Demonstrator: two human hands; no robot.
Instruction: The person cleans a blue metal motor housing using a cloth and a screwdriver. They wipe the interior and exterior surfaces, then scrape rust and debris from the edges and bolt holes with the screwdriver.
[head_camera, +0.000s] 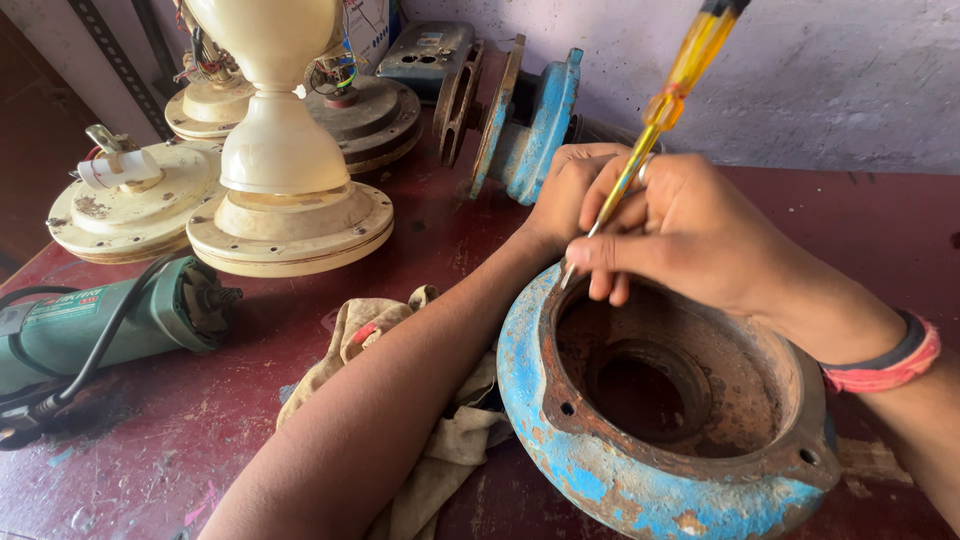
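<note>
Rust-brown inside and chipped blue outside, the round metal housing sits on the dark red table, close to me at lower right, its open mouth facing up. I have the right hand closed around the thin shaft of a yellow-handled screwdriver, fingers pinched low on the steel, handle sticking up and away. The tip comes down at the far left of the housing's rim, right at the inner lip, though my fingers hide the exact contact point. My left hand is tucked behind the right, curled against the far edge of the housing; I cannot tell whether it grips the rim or only rests there to steady it.

I judge the step in hand to be working at the rim with the tip, scraping or picking at something along that rusty flange. What comes next, as I read it, calls for a firm brace from the left hand and small, controlled pressure, since the tip could skid on the flaky metal.

A crumpled beige rag lies touching the housing's left side, under my forearm. Farther left rests a green angle grinder with its black cord. Cream fan motors stand behind, and a blue casting leans near the wall.
</note>
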